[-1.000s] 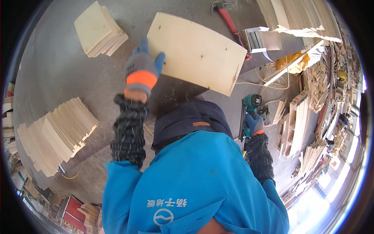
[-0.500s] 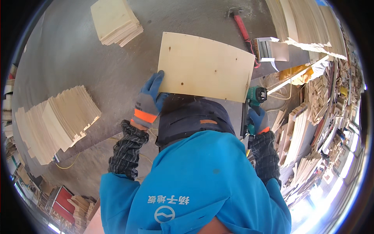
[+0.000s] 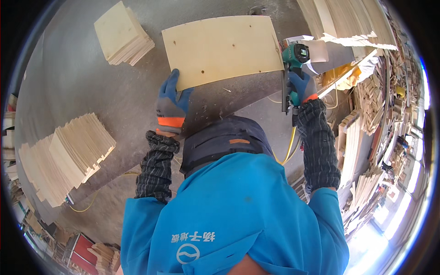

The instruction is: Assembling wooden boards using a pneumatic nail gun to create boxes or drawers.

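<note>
A pale rectangular plywood board (image 3: 223, 51) with small dark knots lies over the dark worktable (image 3: 73, 78). Its near left corner is in my gloved left hand (image 3: 172, 104), one finger up along the left edge. By the board's right edge, my gloved right hand (image 3: 303, 86) is wrapped round the handle of a green nail gun (image 3: 295, 56). The gun's upper end is close to the board's right edge; whether they touch I cannot tell. A yellow hose (image 3: 291, 144) hangs below the gun.
Stacked boards stand at the far left (image 3: 120, 34) and near left (image 3: 68, 156). A hammer head (image 3: 257, 10) shows beyond the board, its handle mostly hidden. An opened box (image 3: 317, 49) sits behind the gun. Long wood strips (image 3: 353, 20) and piled offcuts (image 3: 350, 142) fill the right side.
The board has moved away from my body and slightly left, turning a little, with my left hand on it. My right hand has raised the nail gun up beside the board's right edge.
</note>
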### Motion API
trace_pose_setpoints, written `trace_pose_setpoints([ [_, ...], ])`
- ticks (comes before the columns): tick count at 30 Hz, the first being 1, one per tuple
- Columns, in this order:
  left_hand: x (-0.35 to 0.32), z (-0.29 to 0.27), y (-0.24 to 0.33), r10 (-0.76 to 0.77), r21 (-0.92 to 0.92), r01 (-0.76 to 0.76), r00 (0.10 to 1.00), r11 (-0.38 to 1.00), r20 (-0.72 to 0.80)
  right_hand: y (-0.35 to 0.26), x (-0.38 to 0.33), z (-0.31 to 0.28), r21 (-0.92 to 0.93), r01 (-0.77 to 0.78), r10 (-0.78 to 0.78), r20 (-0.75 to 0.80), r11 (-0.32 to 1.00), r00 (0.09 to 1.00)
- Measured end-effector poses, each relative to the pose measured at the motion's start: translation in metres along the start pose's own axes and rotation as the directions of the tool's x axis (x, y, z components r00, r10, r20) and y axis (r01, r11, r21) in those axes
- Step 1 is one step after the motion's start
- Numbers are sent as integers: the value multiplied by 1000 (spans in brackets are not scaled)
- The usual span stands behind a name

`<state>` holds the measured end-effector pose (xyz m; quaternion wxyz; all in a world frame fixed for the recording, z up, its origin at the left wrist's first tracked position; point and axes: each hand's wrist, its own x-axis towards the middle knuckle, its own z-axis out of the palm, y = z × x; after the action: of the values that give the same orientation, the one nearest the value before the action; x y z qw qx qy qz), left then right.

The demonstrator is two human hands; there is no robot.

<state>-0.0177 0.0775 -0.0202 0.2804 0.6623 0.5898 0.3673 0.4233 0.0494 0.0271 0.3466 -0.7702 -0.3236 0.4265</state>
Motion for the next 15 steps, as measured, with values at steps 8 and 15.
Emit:
trace_pose_setpoints([
  [8,14,18,60,387,230,-411,911,882,144,-65,-82,-33,100,-12,-3,148,995,989],
  [15,58,54,70,498,229,-572,810,787,310,-70,-116,-33,126,-73,54,145,989,988],
])
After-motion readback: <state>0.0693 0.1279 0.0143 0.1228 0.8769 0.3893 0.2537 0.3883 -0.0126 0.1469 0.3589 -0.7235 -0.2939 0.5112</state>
